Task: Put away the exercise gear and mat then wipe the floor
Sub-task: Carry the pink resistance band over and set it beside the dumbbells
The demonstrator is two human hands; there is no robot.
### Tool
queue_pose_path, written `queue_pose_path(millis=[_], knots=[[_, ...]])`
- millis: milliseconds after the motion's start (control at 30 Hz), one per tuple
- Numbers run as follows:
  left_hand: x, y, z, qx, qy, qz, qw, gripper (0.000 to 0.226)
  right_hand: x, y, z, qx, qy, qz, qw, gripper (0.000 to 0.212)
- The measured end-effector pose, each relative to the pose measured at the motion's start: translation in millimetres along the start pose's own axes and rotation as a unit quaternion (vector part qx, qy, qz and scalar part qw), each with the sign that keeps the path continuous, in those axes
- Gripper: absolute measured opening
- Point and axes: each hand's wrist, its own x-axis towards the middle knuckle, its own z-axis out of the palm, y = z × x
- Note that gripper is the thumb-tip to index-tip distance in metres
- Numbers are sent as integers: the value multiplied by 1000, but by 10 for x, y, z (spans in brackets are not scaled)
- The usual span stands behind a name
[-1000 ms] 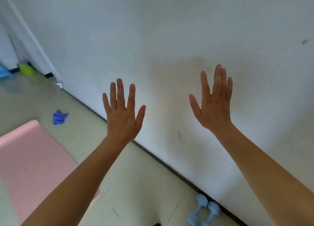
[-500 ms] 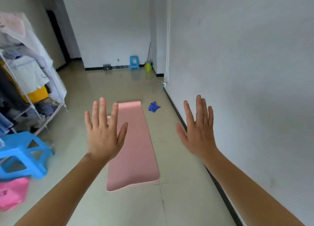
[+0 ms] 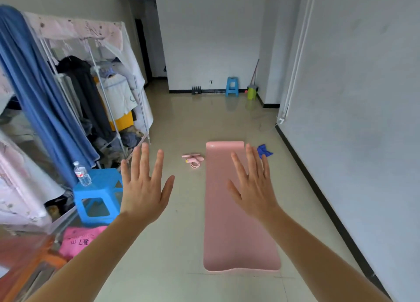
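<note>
Both hands were held up in front of the camera with their backs toward it. The left hand (image 3: 143, 188) sat just left of centre, its grip wide open, fingers straight and spread, holding nothing. The right hand (image 3: 252, 188) sat right of centre in the same way, with an open, empty grip. In the picture it overlapped the upper half of the pink mat (image 3: 227, 245).

The mat lay unrolled and flat on the pale tiled floor (image 3: 177, 245), running from the lower centre of the frame up toward the middle, its near edge slightly wavy. Just beside its far left corner lay a pink pull-rope exerciser (image 3: 193, 159) — two bars with loops of cord, apart from the mat. Near the far right corner a crumpled blue cloth (image 3: 264, 151) lay on the floor, close to the right hand's fingertips in the picture.

At lower left stood a blue plastic stool (image 3: 97, 192) with a clear water bottle (image 3: 82, 174) upright on its top. Below it lay a pink bag (image 3: 79, 240) with dark writing. A covered clothes rack (image 3: 102, 86) filled the left side, with a blue drape (image 3: 38, 97) hanging at its near end.

Against the far wall, upper centre, stood a second blue stool (image 3: 232, 86), a green bucket (image 3: 251, 92) to its right and a small dark object (image 3: 196, 90) to its left — too small to tell what. A white wall (image 3: 363, 120) with a dark baseboard filled the right side.
</note>
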Motion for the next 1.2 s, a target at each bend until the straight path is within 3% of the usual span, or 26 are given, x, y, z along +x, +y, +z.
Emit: queue_pose_path(millis=[267, 567, 900, 1200], knots=[[1104, -534, 1425, -2, -43, 9, 999, 69, 970, 309, 1474, 12, -16, 26, 999, 80], [3163, -1338, 2522, 58, -25, 10, 998, 69, 3104, 599, 3197, 53, -64, 43, 996, 69], [4896, -2706, 4054, 47, 10, -32, 998, 69, 5073, 467, 5187, 40, -81, -17, 996, 75], [7171, -3664, 5599, 6, 9, 42, 999, 67, 6988, 760, 6809, -16, -90, 27, 995, 75]])
